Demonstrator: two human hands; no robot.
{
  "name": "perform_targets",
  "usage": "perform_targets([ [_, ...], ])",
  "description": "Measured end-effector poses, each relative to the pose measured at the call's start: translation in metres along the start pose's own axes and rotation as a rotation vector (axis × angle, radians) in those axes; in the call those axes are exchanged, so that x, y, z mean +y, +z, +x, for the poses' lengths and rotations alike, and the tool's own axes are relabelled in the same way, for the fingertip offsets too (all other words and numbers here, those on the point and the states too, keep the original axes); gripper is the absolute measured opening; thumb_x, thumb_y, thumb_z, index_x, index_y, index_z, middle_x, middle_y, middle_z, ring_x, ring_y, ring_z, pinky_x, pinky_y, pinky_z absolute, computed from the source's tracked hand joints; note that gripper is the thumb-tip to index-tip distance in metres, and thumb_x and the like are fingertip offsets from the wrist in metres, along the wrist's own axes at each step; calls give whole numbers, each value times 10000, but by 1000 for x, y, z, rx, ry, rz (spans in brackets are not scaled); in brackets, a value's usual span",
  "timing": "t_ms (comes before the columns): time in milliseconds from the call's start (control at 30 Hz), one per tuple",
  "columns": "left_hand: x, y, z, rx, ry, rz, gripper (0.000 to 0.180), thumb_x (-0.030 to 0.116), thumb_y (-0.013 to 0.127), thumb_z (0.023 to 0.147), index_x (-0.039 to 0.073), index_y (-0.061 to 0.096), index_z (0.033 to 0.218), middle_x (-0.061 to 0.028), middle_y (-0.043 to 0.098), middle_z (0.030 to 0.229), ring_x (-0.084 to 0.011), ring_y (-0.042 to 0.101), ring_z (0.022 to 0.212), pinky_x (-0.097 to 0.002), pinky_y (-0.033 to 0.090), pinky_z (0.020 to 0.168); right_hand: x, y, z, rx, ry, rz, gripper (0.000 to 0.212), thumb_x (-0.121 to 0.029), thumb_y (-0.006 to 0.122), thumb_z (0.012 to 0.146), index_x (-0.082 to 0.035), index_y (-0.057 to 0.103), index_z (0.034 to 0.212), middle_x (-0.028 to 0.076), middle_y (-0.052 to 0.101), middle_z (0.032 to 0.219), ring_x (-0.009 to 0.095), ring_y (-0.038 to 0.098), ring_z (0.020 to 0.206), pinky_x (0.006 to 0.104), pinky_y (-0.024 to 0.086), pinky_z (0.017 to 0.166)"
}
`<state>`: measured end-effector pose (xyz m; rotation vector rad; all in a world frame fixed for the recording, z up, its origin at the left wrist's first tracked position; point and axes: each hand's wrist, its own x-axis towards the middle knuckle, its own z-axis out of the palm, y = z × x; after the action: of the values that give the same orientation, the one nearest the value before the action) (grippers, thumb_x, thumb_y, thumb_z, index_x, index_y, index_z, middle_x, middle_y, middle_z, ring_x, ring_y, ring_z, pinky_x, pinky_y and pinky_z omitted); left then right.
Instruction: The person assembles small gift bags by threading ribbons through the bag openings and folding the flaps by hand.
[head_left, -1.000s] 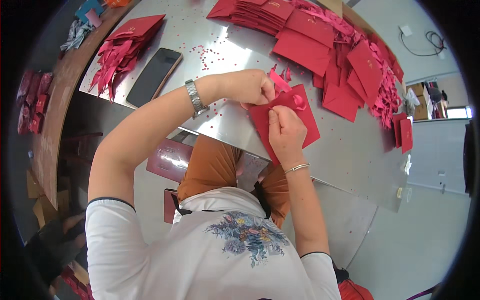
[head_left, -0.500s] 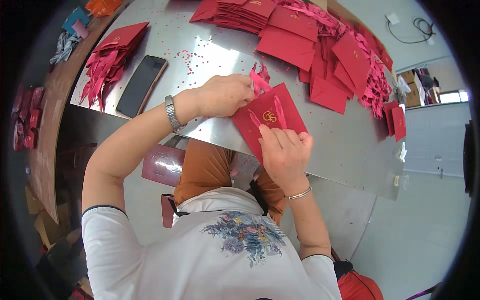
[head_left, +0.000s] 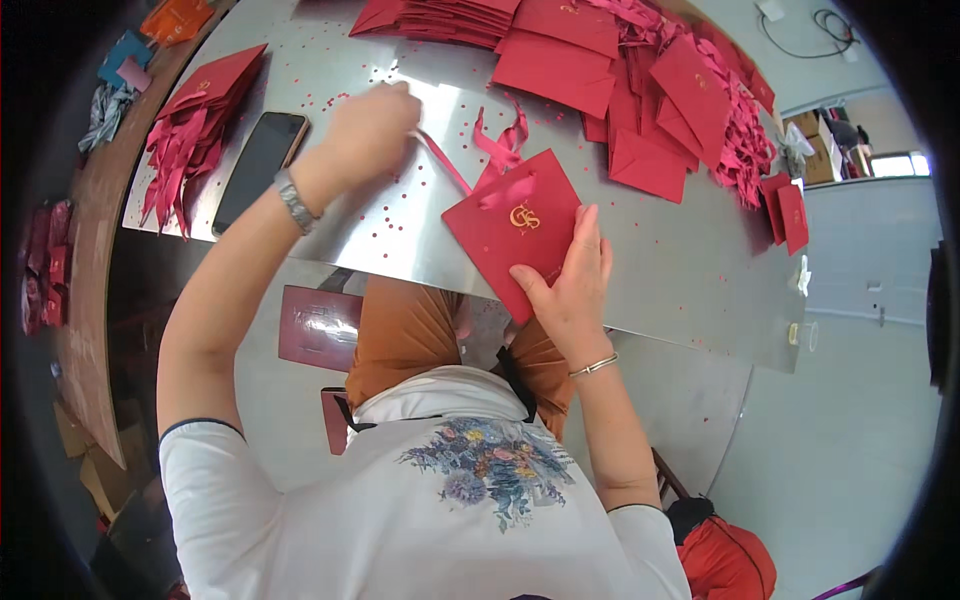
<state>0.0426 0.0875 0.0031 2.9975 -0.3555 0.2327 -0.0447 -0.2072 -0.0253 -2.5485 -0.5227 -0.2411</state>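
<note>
A small red paper gift bag (head_left: 500, 235) with a gold emblem lies tilted at the table's near edge. My right hand (head_left: 572, 285) grips its right side, thumb on the front and fingers along the edge. From the bag's top a pink ribbon (head_left: 443, 160) runs taut up to the left into the curled fingers of my left hand (head_left: 370, 128), which is raised over the table. More of the pink ribbon is looped above the bag's top edge, and a short stretch crosses its front.
Finished-looking red bags with ribbons (head_left: 195, 125) lie at the left beside a dark phone (head_left: 262, 165). Stacks of red bags (head_left: 560, 65) and a heap of pink ribbons (head_left: 740, 150) cover the far right. Red confetti dots are scattered over the metal table (head_left: 690, 290).
My left hand has moved up and left, drawing the ribbon out from the bag. My right hand has shifted from the ribbon at the bag's front to its right edge.
</note>
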Motion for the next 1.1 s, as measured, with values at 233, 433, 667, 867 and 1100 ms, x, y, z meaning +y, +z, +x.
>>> perform_targets([
  [233, -1, 14, 15, 116, -189, -12, 128, 175, 575, 891, 122, 691, 907, -66, 601, 986, -279, 596, 976, -410, 503, 788, 9, -1, 1, -13, -37, -66, 971, -392, 730, 772, 64, 218, 1460, 242, 332, 1478, 411, 307, 1371, 542, 176, 1123],
  [433, -4, 17, 12, 99, -270, -87, 153, 208, 586, 887, 121, 712, 889, -74, 612, 991, -284, 593, 992, -413, 499, 806, 7, 0, 0, -1, -83, -96, 907, -397, 710, 785, 36, 274, 1452, 238, 359, 1466, 409, 328, 1360, 528, 192, 1117],
  [667, 11, 11, -6, 351, -409, -532, 377, 182, 636, 845, 52, 597, 1196, -185, 609, 1176, -351, 582, 1078, -417, 459, 922, 1, 7, 0, 59, -68, -166, 877, -401, 699, 786, 25, 301, 1441, 234, 394, 1442, 388, 353, 1346, 521, 220, 1100],
  [867, 96, 16, -70, 312, -158, -405, 217, 234, 674, 833, 28, 676, 900, -182, 627, 871, -366, 585, 819, -451, 468, 766, -1, -7, -2, 143, -50, -162, 873, -453, 694, 774, 1, 339, 1429, 195, 421, 1418, 329, 381, 1308, 501, 296, 1020],
  [1100, 106, 23, -91, 338, -445, -1519, 129, 63, 570, 929, 14, 600, 1045, -37, 644, 934, -107, 578, 751, -248, 453, 634, 7, 4, -15, 355, 79, 217, 676, -254, 658, 848, 45, 363, 1377, 252, 505, 1308, 402, 505, 1164, 454, 412, 959],
])
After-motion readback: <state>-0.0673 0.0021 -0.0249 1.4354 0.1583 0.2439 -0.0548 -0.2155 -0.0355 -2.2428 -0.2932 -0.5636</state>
